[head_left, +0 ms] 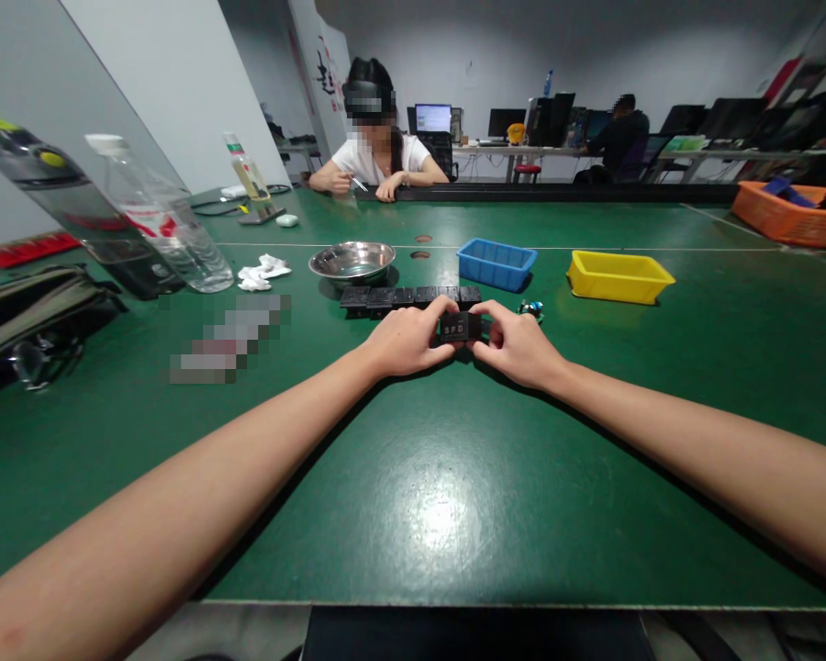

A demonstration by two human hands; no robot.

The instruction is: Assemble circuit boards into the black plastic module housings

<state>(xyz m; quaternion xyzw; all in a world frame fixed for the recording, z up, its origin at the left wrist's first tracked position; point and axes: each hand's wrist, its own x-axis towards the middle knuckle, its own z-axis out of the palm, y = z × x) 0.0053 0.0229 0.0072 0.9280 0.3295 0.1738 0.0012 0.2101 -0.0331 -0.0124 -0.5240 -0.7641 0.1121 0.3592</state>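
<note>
A small black block (458, 327) with pale letters on its face is held between my two hands above the green table (413, 459). My left hand (410, 340) pinches its left side with thumb and forefinger. On the right side, my right hand (513, 343) grips it with thumb and curled fingers. Just behind my hands lies a row of several similar black blocks (380, 299). A small shiny item (531, 310), too small to make out, rests beside my right hand.
Behind stand a metal bowl (352, 263), a blue bin (496, 264) and a yellow bin (620, 277). Bottles (172, 225), crumpled tissue (264, 272) and a bag (34, 317) are at left. An orange basket (798, 216) is far right. A person (378, 161) sits opposite.
</note>
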